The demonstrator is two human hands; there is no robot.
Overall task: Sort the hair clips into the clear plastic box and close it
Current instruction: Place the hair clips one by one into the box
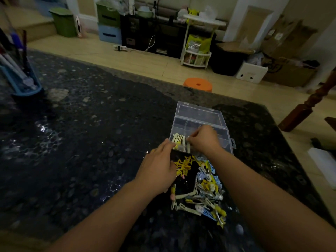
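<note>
Head view, we see the clear plastic box lid open on the dark table; our right hand pinching a white clip over its near-left compartment; left hand fingers straight, touching the box's corner; loose hair clips just before it.

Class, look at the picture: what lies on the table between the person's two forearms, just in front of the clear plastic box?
In the head view, a loose pile of hair clips, yellow, blue and cream, lies on the dark table before the clear plastic box.

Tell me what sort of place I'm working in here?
Most likely a home living area: stacked storage drawers and a cluttered white shelf rack stand along the wall, with an orange stool on the tiled floor.
</note>
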